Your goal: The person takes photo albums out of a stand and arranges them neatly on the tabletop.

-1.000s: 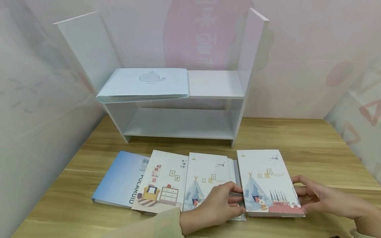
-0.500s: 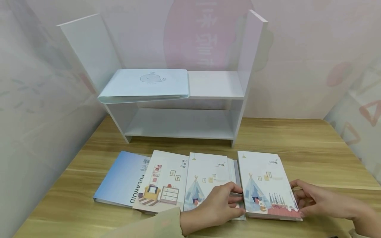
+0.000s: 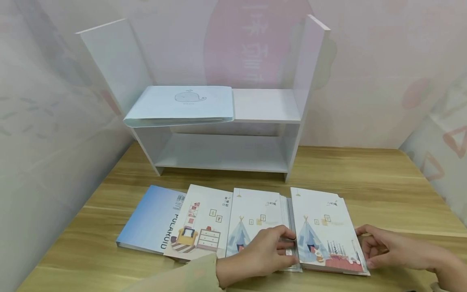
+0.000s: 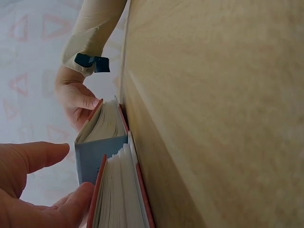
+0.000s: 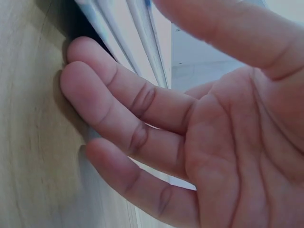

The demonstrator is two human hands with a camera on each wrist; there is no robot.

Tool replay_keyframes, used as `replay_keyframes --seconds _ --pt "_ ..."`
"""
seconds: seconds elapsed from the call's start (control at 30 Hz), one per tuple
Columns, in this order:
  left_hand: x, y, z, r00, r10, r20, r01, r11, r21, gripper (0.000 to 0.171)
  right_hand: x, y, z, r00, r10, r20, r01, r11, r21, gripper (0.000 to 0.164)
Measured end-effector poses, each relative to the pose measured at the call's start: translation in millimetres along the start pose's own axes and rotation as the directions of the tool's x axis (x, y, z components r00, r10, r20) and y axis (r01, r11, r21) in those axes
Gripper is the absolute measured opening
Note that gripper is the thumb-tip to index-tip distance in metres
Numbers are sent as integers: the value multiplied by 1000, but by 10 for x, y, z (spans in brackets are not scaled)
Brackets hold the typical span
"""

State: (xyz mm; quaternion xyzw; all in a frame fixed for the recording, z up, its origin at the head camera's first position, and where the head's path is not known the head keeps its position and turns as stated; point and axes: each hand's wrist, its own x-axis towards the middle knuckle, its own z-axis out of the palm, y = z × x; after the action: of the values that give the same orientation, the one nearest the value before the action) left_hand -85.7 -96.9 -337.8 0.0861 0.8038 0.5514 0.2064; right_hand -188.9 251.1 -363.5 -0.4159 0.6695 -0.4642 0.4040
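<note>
At the right of the row lies a thick hardcover notebook [image 3: 324, 227] with a teepee on its white cover. My right hand [image 3: 388, 247] holds its right edge near the front corner, thumb at the cover. In the right wrist view, page edges [image 5: 135, 28] show between that thumb and the spread fingers. My left hand [image 3: 264, 249] rests over the right side of a matching teepee notebook [image 3: 255, 202], fingertips reaching the gap by the other one's spine [image 4: 95, 154]. The left wrist view shows its thumb and finger apart, with a fingertip at a red cover edge.
A white notebook with a yellow armchair [image 3: 204, 219] overlaps a blue album [image 3: 146, 219] farther left on the wooden table [image 3: 365, 174]. Behind stands a white two-level shelf [image 3: 222, 152], with a pale blue whale album [image 3: 182, 107] lying across its upper board.
The right notebook has turned slightly and its front edge has come nearer me, with my right hand moving along. A strip now shows beside its cover's right edge. My left hand stays almost still.
</note>
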Motion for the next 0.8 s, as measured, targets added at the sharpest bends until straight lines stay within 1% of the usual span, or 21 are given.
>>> replay_keyframes --seconds 0.1,0.2,0.27,0.37,0.5,0.67,0.8 --pt "-4 6 -19 1000 3 -2 -3 1000 16 37 -13 -7 -7 1000 -8 -6 8 1000 -29 44" --pt "-15 5 -45 1000 -2 6 2 1000 -10 38 -18 -21 -14 1000 5 -13 -6 998 -62 45" --pt "-22 0 -66 1000 -3 12 3 999 -49 39 -24 -35 -23 1000 19 -14 -20 997 -77 47" --pt "-28 -5 -91 1000 -18 14 19 990 -142 39 -25 -55 -38 999 35 -11 -36 994 -100 49" --pt "-31 -1 -115 1000 -30 7 31 981 -194 37 -3 -68 -59 999 41 -28 -45 991 -127 48" --pt "-50 -2 -149 1000 -27 15 29 984 -175 37 28 -81 -75 996 52 -77 -63 986 -157 44" --pt "-79 -2 -213 1000 -12 15 14 994 -105 35 47 -113 -92 989 74 -128 -98 975 -199 41"
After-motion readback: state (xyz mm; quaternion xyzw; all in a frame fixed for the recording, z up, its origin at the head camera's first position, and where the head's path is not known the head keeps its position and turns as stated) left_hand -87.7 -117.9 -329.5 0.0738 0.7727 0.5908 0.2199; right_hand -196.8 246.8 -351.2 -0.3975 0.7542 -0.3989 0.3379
